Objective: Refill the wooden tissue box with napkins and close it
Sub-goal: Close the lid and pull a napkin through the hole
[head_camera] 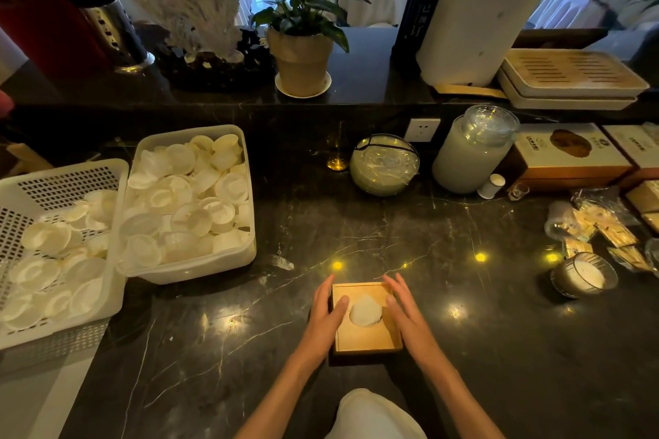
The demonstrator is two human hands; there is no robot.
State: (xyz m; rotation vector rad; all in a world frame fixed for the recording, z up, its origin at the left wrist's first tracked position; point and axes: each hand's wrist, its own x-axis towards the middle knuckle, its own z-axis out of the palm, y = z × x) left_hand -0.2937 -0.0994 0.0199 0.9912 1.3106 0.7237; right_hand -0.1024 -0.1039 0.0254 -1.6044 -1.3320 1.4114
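Note:
A square wooden tissue box (367, 337) sits on the dark marble counter (249, 349), near its front edge. Its lid is on, and white napkin (366, 312) shows through the round hole in the top. My left hand (326, 319) lies flat against the box's left side with the thumb resting on the lid. My right hand (404, 314) presses against the right side, its thumb also on the lid. Both hands have their fingers stretched out along the box.
Two white plastic bins of small white cups stand at the left (192, 203) and far left (53, 253). A wrapped bowl (383, 164), a lidded jar (470, 150), boxes (567, 157), packets and a glass candle holder (583, 278) crowd the right. A potted plant (303, 53) stands on the raised ledge behind.

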